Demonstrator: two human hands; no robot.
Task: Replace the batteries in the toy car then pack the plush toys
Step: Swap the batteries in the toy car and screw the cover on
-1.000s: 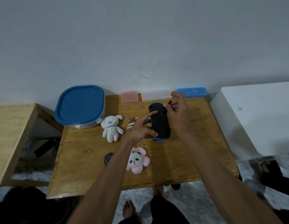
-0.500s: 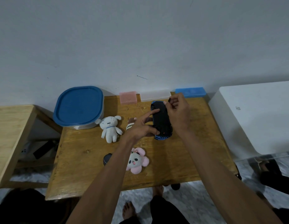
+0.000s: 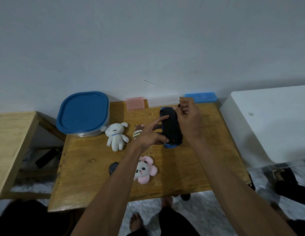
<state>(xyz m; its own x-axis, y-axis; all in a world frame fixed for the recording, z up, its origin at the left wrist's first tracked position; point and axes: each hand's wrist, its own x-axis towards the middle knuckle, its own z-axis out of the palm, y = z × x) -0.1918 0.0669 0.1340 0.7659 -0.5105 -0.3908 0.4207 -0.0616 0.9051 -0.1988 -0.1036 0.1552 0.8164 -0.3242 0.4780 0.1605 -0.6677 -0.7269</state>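
The toy car (image 3: 171,128) lies upside down on the wooden table (image 3: 191,171), black underside up with blue trim at its near end. My left hand (image 3: 148,135) grips its left side, index finger stretched across the underside. My right hand (image 3: 189,120) hovers over the car's far right end and pinches a small dark piece (image 3: 179,105) in its fingertips. A white dog plush (image 3: 116,136) lies left of the car. A brown striped plush (image 3: 137,131) is partly hidden behind my left hand. A pink panda plush (image 3: 145,170) lies nearer, beside my left forearm.
A blue-lidded container (image 3: 82,113) stands at the table's back left. Pink (image 3: 135,103), clear (image 3: 163,100) and blue (image 3: 201,97) small boxes line the wall. A dark round object (image 3: 113,167) shows beside my left forearm. A white surface (image 3: 267,120) adjoins on the right, a wooden bench (image 3: 10,142) on the left.
My right hand has lifted slightly off the car's far end, still pinching the small dark piece. My left hand keeps its hold on the car.
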